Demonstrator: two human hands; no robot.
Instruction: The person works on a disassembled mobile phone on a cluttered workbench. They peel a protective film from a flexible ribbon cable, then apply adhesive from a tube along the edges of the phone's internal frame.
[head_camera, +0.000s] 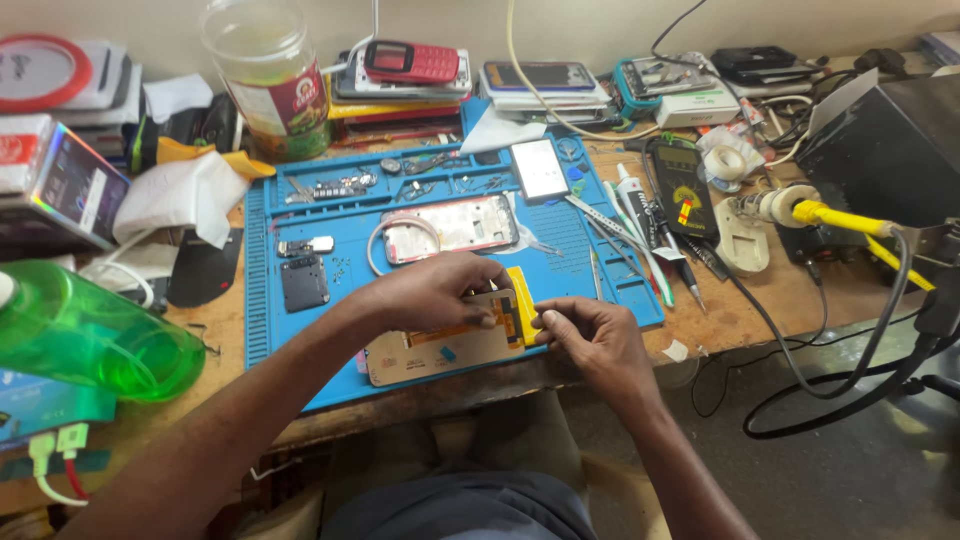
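The left hand (435, 292) lies flat at centre frame, fingers spread and pressing down on a tan display panel (435, 350) that rests on the lower edge of the blue work mat (300, 340). The right hand (590, 335), just right of centre, has its fingers closed narrowly in a pinch on a yellow flex strip (522, 305) at the panel's right end; whether a small tool sits between the fingertips cannot be told.

To do this step well, as judged from this view:
- Keep the left palm steady so the panel does not slide toward the mat's edge.
- Pull or seat the strip in line with its length; avoid twisting or creasing it.
- Apply light, even force at the pinch.

A phone frame (450, 225) with a white cable loop lies above the hands at mid-mat. Tweezers and screwdrivers (640, 245) lie to the right. A green bottle (90, 335) lies at lower left, and a yellow-handled soldering iron (830, 215) sits at right.
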